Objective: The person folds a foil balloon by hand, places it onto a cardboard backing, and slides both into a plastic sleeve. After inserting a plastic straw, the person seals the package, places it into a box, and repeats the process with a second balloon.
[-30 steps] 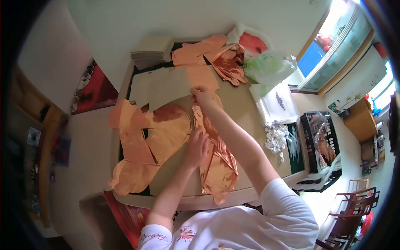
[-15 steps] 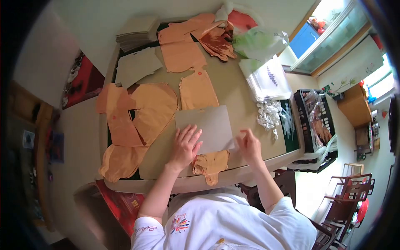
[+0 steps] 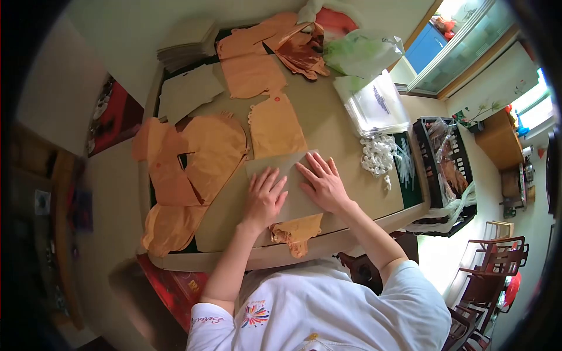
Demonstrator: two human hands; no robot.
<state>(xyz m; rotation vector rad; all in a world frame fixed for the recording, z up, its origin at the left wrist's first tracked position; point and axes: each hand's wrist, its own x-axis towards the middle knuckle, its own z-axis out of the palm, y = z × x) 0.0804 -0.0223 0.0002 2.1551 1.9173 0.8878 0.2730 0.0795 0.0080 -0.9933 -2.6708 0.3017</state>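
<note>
A grey card sheet (image 3: 295,205) lies near the table's front edge, on top of a flat copper-orange foil balloon (image 3: 298,230) whose crumpled end sticks out below it. My left hand (image 3: 266,200) rests flat on the card's left part, fingers spread. On its upper right part lies my right hand (image 3: 324,184), also flat with fingers extended. Just beyond the card is another flat orange foil balloon (image 3: 277,126) with a small red mark. What lies under the card's middle is hidden.
More flat foil balloons (image 3: 213,152) cover the table's left side. A card stack (image 3: 188,44) and loose grey cards (image 3: 190,93) are behind them. To the right are clear plastic bags (image 3: 377,105), white curled ribbon (image 3: 379,155), clear straws (image 3: 404,161) and a black crate (image 3: 430,175).
My right hand has moved left and away from me, from beside the card onto its upper right part, and its fingers have straightened. My left hand stays on the card.
</note>
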